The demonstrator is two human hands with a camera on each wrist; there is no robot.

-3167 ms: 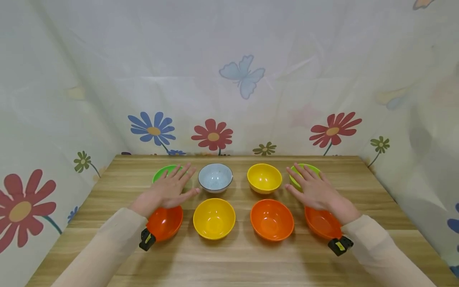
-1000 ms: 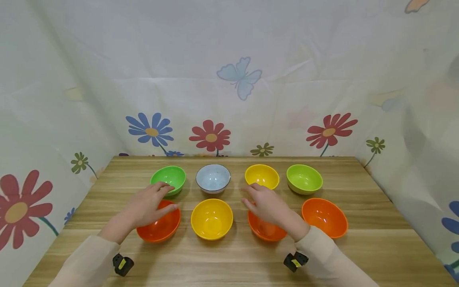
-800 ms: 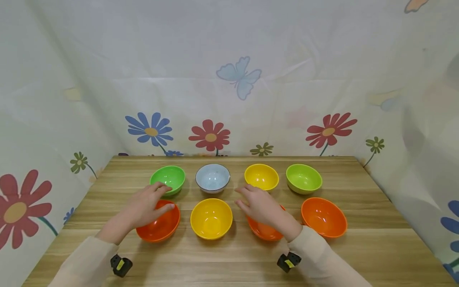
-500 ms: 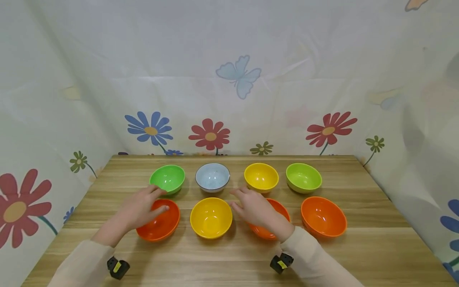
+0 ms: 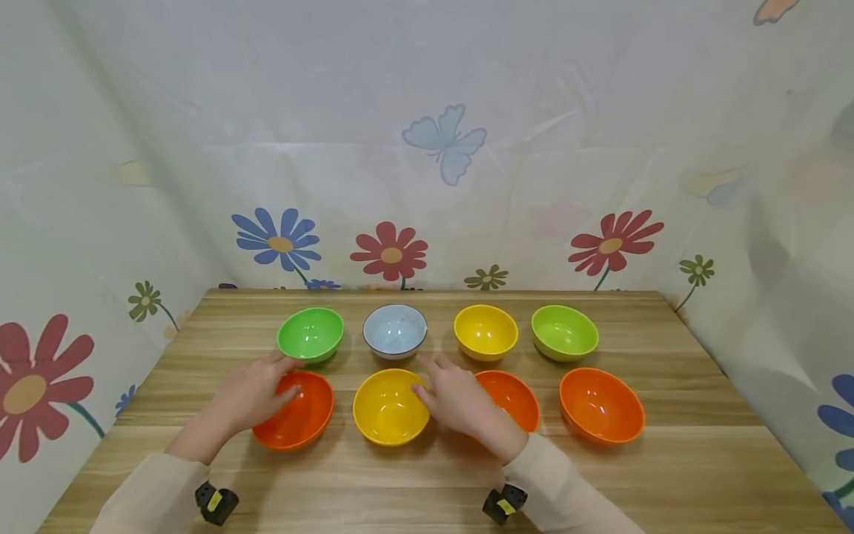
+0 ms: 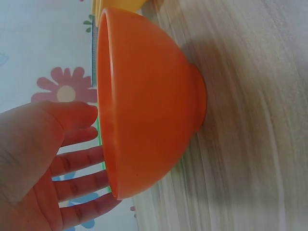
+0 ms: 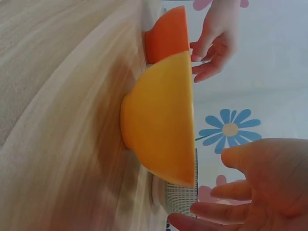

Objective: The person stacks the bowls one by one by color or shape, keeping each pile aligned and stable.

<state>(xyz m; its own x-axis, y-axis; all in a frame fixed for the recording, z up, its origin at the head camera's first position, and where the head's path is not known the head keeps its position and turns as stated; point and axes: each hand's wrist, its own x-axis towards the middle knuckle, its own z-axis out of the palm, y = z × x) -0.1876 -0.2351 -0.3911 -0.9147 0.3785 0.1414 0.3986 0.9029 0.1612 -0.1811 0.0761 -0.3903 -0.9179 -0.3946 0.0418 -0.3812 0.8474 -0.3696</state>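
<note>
In the head view, my left hand [image 5: 248, 394] hovers over the orange bowl [image 5: 305, 421] at the front left, fingers relaxed. The left wrist view puts its fingers just above that bowl's rim; whether they touch it I cannot tell. My right hand [image 5: 459, 397] is over the right edge of the front yellow bowl [image 5: 387, 421], thumb near the rim. In the right wrist view a gap separates the thumb from the yellow bowl [image 7: 161, 118]. Neither hand holds anything. Part of the orange bowl [image 5: 519, 400] right of it is hidden behind my right hand and wrist.
Behind stand a green bowl [image 5: 310, 337], a pale blue bowl [image 5: 395, 331], a yellow bowl [image 5: 485, 331] and a lime bowl [image 5: 564, 333]. Another orange bowl [image 5: 603, 406] is at the front right. All rest upright on the wooden table [image 5: 400, 489]; a flowered curtain [image 5: 427, 74] hangs behind.
My right hand has travelled left, from near the lime bowl across the orange bowl to the front yellow one. My left hand has drawn back slightly toward me. The bowls have stayed put.
</note>
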